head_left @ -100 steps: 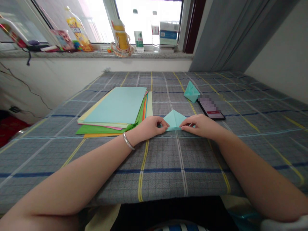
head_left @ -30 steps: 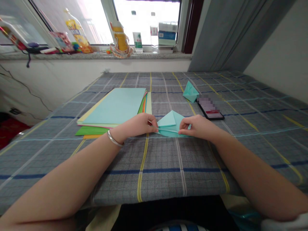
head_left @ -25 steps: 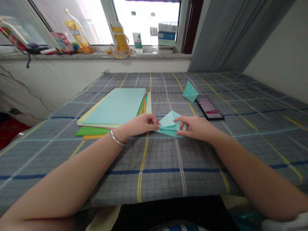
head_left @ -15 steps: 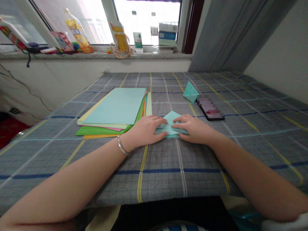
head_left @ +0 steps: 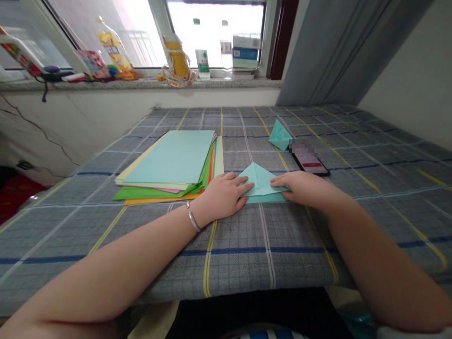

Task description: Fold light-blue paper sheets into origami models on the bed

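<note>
A light-blue sheet of paper (head_left: 261, 178), folded into a triangle with a strip along its bottom edge, lies in front of me. My left hand (head_left: 228, 194) rests on its left part, fingers stretched out and pressing flat. At the right corner, my right hand (head_left: 306, 189) has its fingers on top and its thumb at the lower edge, closed on the paper. The fingertips cover both side corners. Farther back stands a folded blue-green paper piece (head_left: 280, 135) with a pointed top.
Left of my hands is a stack of coloured paper (head_left: 169, 157), light blue on top. A phone (head_left: 310, 162) lies beyond my right hand. Checked cloth (head_left: 240, 263) covers the table. Bottles and boxes line the windowsill (head_left: 141, 84).
My right hand has slid right, from the middle of the folded paper to its right corner. More of the triangle shows now. My left hand stays on the left part.
</note>
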A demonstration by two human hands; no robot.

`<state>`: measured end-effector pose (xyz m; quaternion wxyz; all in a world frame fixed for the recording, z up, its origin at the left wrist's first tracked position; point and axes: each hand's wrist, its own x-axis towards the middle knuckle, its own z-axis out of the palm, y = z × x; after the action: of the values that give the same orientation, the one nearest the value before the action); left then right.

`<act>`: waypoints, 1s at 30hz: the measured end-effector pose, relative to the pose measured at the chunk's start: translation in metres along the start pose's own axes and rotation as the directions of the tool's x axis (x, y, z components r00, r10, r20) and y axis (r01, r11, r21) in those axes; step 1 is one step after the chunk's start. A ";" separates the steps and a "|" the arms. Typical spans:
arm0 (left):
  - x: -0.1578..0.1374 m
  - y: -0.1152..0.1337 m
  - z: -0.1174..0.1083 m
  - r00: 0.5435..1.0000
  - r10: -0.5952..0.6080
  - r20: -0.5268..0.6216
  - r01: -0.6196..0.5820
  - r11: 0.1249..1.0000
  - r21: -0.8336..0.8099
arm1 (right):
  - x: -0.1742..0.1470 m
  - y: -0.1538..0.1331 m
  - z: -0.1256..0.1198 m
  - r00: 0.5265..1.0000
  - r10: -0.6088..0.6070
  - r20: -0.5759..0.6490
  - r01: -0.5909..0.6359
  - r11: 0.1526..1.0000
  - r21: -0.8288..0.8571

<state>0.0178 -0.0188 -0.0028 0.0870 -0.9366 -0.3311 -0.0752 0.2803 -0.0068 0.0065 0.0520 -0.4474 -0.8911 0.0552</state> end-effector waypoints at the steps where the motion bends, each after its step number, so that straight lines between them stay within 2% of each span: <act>1: 0.000 0.000 0.001 1.000 0.007 0.002 -0.007 1.000 0.005 | -0.002 0.004 -0.001 1.000 0.030 -0.002 -0.030 0.999 -0.014; 6: 0.001 0.000 0.004 0.996 0.090 0.023 -0.089 0.995 -0.044 | -0.007 0.022 -0.009 0.989 0.133 0.067 -0.131 0.991 -0.025; 12: 0.005 -0.001 0.003 0.997 0.073 0.000 -0.073 0.988 -0.138 | -0.012 0.029 -0.016 0.957 0.276 0.083 -0.271 0.960 -0.072; 14: 0.006 -0.002 0.003 0.998 0.068 -0.016 -0.069 0.986 -0.153 | -0.012 0.026 -0.017 0.976 0.211 0.051 -0.208 0.976 -0.059; 17: 0.006 -0.003 0.003 0.997 0.063 -0.040 -0.069 0.984 -0.164 | -0.008 0.012 -0.016 0.999 0.007 -0.034 -0.008 1.000 -0.023; 19: 0.006 -0.004 0.004 0.997 0.054 -0.052 -0.063 0.981 -0.185 | -0.004 0.001 -0.014 0.998 -0.031 -0.056 0.030 0.999 -0.024; 22: 0.007 -0.007 0.005 0.997 0.030 -0.065 -0.045 0.968 -0.245 | 0.003 -0.012 -0.010 0.998 -0.063 -0.013 0.063 0.998 -0.012; 24: 0.007 -0.009 0.006 0.998 -0.003 -0.063 -0.016 0.956 -0.292 | 0.006 -0.013 -0.009 0.998 -0.061 0.003 0.061 0.998 0.022; 26: 0.008 -0.014 0.006 0.997 -0.063 -0.042 0.046 0.944 -0.326 | 0.008 -0.008 -0.008 1.000 0.008 -0.014 -0.007 0.999 0.049; 30: 0.009 -0.021 0.006 0.965 -0.260 0.033 0.256 0.907 -0.334 | 0.010 0.004 -0.004 0.986 0.147 -0.081 -0.137 0.983 0.120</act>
<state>0.0117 0.0039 -0.0046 -0.0825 -0.8852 -0.4336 -0.1472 0.2778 0.0037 0.0104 0.1132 -0.5081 -0.8491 0.0894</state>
